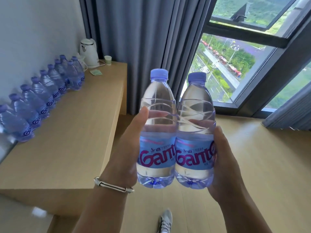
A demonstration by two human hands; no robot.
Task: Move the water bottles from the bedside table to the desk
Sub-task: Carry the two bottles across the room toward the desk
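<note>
Left hand (129,148) grips left bottle (157,132); right hand (223,163) grips right bottle (195,135). Both bottles upright, side by side, touching, held in the air right of the desk (75,132). Row of bottles (42,100) stands along the desk's wall edge.

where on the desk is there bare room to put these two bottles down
The desk is bare across its middle and along the front edge, from the row of bottles by the wall out to the edge. It is crowded along the wall, and at the far end by the kettle, cup and green packets.
</note>
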